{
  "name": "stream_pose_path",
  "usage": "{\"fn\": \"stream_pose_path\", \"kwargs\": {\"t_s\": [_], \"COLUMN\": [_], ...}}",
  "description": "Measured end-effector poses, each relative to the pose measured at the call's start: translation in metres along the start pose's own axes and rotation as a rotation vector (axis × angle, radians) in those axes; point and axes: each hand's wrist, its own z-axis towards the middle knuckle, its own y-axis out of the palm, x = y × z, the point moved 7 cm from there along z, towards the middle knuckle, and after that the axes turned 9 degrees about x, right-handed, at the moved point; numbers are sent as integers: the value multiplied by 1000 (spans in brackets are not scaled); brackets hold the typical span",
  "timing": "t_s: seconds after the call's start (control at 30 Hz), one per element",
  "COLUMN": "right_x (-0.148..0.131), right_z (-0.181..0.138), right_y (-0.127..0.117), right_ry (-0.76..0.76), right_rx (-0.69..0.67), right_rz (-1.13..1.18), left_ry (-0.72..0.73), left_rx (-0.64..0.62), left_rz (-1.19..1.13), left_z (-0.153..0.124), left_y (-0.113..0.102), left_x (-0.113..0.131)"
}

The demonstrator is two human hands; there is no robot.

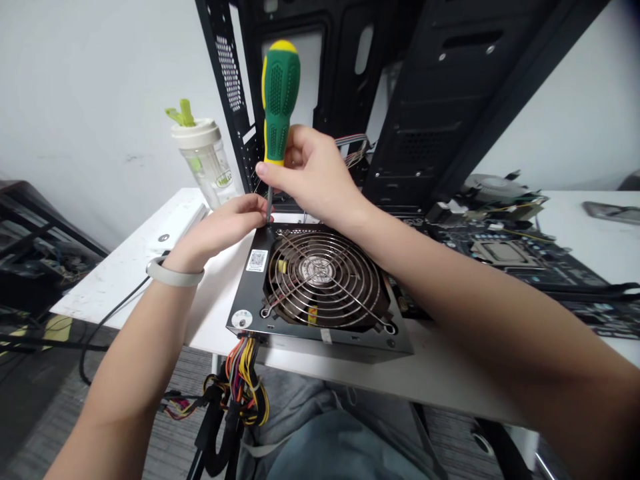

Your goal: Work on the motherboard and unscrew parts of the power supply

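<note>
A black power supply [250,303] with a round wire fan grille [325,280] lies on the white table [130,267] at its front edge. My right hand [313,173] is closed round the lower handle of a green and yellow screwdriver [280,87], held upright with its tip at the unit's far left corner. My left hand [227,227], a white band on its wrist, pinches the screwdriver's shaft close to the tip. A bundle of coloured cables [243,380] hangs from the unit over the table's edge.
An open black computer case [410,100] stands behind the power supply. A clear bottle with a green-tabbed lid [203,157] is at the back left, a white flat device [175,227] beside it. A motherboard [505,257] and loose parts lie on the right.
</note>
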Motion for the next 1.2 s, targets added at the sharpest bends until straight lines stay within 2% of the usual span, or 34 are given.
{"fn": "stream_pose_path", "kwargs": {"t_s": [0.13, 0.33, 0.47, 0.7, 0.93, 1.07, 1.2], "right_x": [-5, -11, -12, -10, -14, -31, -69], "right_z": [-2, -2, -2, 1, -2, -3, -14], "right_y": [-1, -9, -10, -11, -15, -17, -18], "right_ry": [19, 66, 69, 76, 89, 57, -85], "right_rx": [12, 109, 135, 143, 241, 213, 139], "right_rz": [35, 158, 176, 167, 200, 220, 258], "left_ry": [-11, -40, -48, -50, -85, -91, -53], "left_rx": [5, 56, 87, 54, 101, 90, 127], "left_rz": [16, -7, -80, -97, -150, -206, -313], "left_z": [-1, -3, -2, -3, -2, -2, -6], "left_y": [-1, -5, -7, -3, -9, -8, -12], "left_x": [1, 3, 2, 2, -1, -1, 7]}}
